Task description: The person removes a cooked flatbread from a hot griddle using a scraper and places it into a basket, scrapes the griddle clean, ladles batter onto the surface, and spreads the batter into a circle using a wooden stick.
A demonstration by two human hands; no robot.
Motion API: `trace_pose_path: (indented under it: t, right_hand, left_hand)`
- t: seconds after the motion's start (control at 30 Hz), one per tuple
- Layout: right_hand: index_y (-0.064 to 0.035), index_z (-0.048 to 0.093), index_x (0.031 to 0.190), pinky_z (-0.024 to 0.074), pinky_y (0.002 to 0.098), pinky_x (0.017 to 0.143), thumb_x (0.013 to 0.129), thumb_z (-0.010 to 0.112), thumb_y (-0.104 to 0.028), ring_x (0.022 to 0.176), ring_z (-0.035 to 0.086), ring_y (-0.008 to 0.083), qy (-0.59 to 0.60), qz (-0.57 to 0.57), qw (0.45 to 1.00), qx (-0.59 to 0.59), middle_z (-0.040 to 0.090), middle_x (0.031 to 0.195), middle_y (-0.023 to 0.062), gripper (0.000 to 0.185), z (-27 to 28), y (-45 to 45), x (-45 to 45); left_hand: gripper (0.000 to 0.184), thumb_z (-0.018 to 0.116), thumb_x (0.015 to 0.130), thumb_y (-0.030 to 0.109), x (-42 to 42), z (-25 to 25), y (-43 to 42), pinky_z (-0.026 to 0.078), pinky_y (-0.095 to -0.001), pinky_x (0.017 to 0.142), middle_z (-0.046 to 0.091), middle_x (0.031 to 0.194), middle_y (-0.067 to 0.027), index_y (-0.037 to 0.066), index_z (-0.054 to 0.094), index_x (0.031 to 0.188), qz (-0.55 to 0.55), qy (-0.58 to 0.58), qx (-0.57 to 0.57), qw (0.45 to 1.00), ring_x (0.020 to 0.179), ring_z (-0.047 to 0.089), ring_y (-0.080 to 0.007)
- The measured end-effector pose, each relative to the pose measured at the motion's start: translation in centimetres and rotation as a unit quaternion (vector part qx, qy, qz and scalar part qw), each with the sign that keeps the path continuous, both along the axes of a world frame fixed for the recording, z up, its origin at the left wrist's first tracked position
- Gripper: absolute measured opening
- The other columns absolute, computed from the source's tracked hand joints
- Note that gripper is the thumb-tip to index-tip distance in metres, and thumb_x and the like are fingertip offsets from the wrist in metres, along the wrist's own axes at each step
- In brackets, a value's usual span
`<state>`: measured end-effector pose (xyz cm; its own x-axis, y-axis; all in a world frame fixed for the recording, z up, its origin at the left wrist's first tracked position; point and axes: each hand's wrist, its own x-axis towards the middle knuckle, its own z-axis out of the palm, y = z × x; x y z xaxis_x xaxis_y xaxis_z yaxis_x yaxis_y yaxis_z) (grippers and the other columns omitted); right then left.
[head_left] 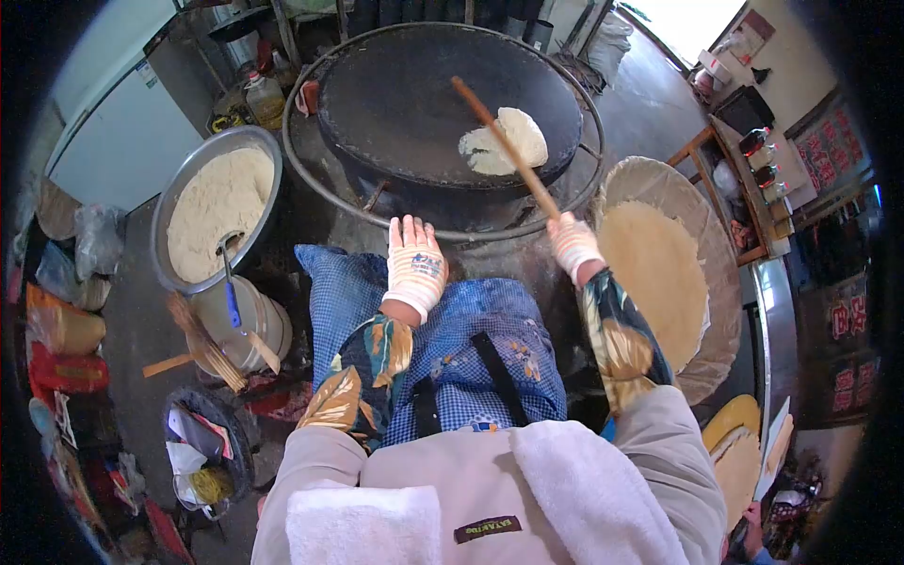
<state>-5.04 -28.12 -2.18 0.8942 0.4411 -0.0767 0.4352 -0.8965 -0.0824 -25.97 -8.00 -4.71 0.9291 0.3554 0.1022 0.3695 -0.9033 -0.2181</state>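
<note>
My right hand (573, 247), in a striped white glove, grips the lower end of a long wooden stick (508, 146). The stick slants up and left across a patch of pale batter (521, 139) on the right part of a large round black griddle (405, 104). Whether the stick touches the batter I cannot tell. My left hand (416, 268), gloved as well, is held out with fingers extended beside the metal ring (350, 211) around the griddle; it holds nothing.
At left stands a metal basin (166, 202) of pale dough or batter with a blue-handled ladle (231, 292), above a bucket (273, 320). On the right, a round thin flatbread (650, 273) lies on a cloth-lined tray (720, 348). Another person's hand (753, 532) shows at lower right.
</note>
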Motion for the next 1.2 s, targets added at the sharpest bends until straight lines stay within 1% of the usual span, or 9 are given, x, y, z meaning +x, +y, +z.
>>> trace_pose_path:
  t: [0.03,0.2,0.23,0.37,0.67,0.83,0.93,1.03,1.2]
  right_hand:
    - [-0.0047,0.059,0.102,0.05,0.0497,0.081,0.096,0.045,-0.041,0.092,0.064,0.0425,0.001,-0.052,0.999,0.015,0.067,0.092,0.0246,0.039,0.0,-0.2,1.2]
    - [-0.0045,0.055,0.095,0.0481,0.0535,0.078,0.096,0.046,-0.039,0.085,0.063,0.0448,-0.031,0.037,0.996,0.08,0.064,0.086,0.0282,0.035,0.5,1.1,-0.6]
    - [-0.0052,0.055,0.094,0.0484,0.0535,0.077,0.097,0.046,-0.04,0.084,0.063,0.045,-0.021,0.086,0.996,0.014,0.064,0.085,0.028,0.036,-0.2,1.0,-1.1]
    - [-0.0074,0.056,0.096,0.0497,0.0531,0.071,0.095,0.047,-0.044,0.081,0.063,0.0445,-0.093,0.006,0.995,0.03,0.066,0.083,0.0249,0.038,-2.8,-2.1,4.9]
    - [-0.0036,0.056,0.103,0.048,0.0543,0.081,0.096,0.045,-0.042,0.091,0.062,0.0449,-0.058,-0.01,0.998,0.005,0.065,0.091,0.0269,0.041,-1.6,-1.3,4.9]
    - [-0.0027,0.055,0.099,0.0481,0.0535,0.079,0.096,0.045,-0.044,0.089,0.062,0.045,-0.042,0.064,0.997,-0.034,0.065,0.092,0.0281,0.042,-1.3,-0.7,1.2]
    - [-0.0041,0.056,0.093,0.0483,0.0529,0.078,0.096,0.046,-0.043,0.087,0.063,0.0445,-0.047,-0.019,0.999,0.017,0.065,0.089,0.027,0.04,-1.4,-2.2,4.9]
    - [-0.0036,0.057,0.095,0.0488,0.0523,0.078,0.096,0.046,-0.042,0.088,0.063,0.0433,-0.055,0.023,0.997,0.043,0.065,0.089,0.0262,0.04,0.5,-0.7,3.0]
    - [-0.004,0.056,0.097,0.049,0.0522,0.079,0.095,0.048,-0.04,0.087,0.063,0.0439,-0.018,-0.014,1.0,0.016,0.066,0.088,0.0262,0.037,-0.3,-2.1,3.2]
  left_hand:
    - [0.066,0.051,0.087,0.041,0.0,-0.2,0.2,0.008,-0.0547,0.116,0.043,0.143,-0.021,-0.003,0.046,0.135,-0.003,-0.003,0.001,1.0,0.139,0.029,-0.0354]
    - [0.066,0.053,0.086,0.041,-0.3,0.2,1.2,0.01,-0.054,0.116,0.046,0.14,-0.021,-0.003,0.047,0.134,0.005,-0.023,-0.017,1.0,0.137,0.032,-0.0344]
    - [0.066,0.054,0.085,0.041,-0.4,0.1,1.3,0.011,-0.0539,0.116,0.046,0.139,-0.0209,-0.003,0.047,0.134,0.013,-0.023,-0.022,0.999,0.137,0.033,-0.0341]
    - [0.06,0.055,0.084,0.039,-0.5,-0.2,2.3,0.014,-0.0528,0.115,0.05,0.135,-0.0185,-0.002,0.053,0.128,0.028,-0.055,-0.014,0.998,0.133,0.038,-0.0325]
    - [0.052,0.05,0.088,0.037,-1.2,0.1,5.4,0.014,-0.056,0.113,0.052,0.134,-0.017,0.001,0.056,0.125,0.07,-0.043,-0.021,0.996,0.133,0.039,-0.0312]
    - [0.048,0.05,0.087,0.033,-1.3,0.2,7.7,0.013,-0.056,0.113,0.053,0.135,-0.0155,0.003,0.058,0.124,0.089,-0.049,-0.044,0.994,0.133,0.04,-0.0317]
    - [0.047,0.049,0.087,0.032,-1.2,-1.0,9.4,0.013,-0.0554,0.113,0.052,0.137,-0.0142,0.005,0.058,0.124,0.114,-0.049,-0.03,0.992,0.134,0.04,-0.0305]
    - [0.046,0.051,0.085,0.028,-2.0,2.7,9.5,0.016,-0.0558,0.112,0.053,0.136,-0.0123,0.006,0.058,0.125,0.121,-0.019,-0.047,0.991,0.132,0.041,-0.0294]
    - [0.051,0.055,0.082,0.027,-2.0,-1.9,14.0,0.016,-0.059,0.111,0.042,0.145,-0.0088,0.01,0.053,0.13,0.154,-0.033,0.003,0.987,0.135,0.036,-0.0269]
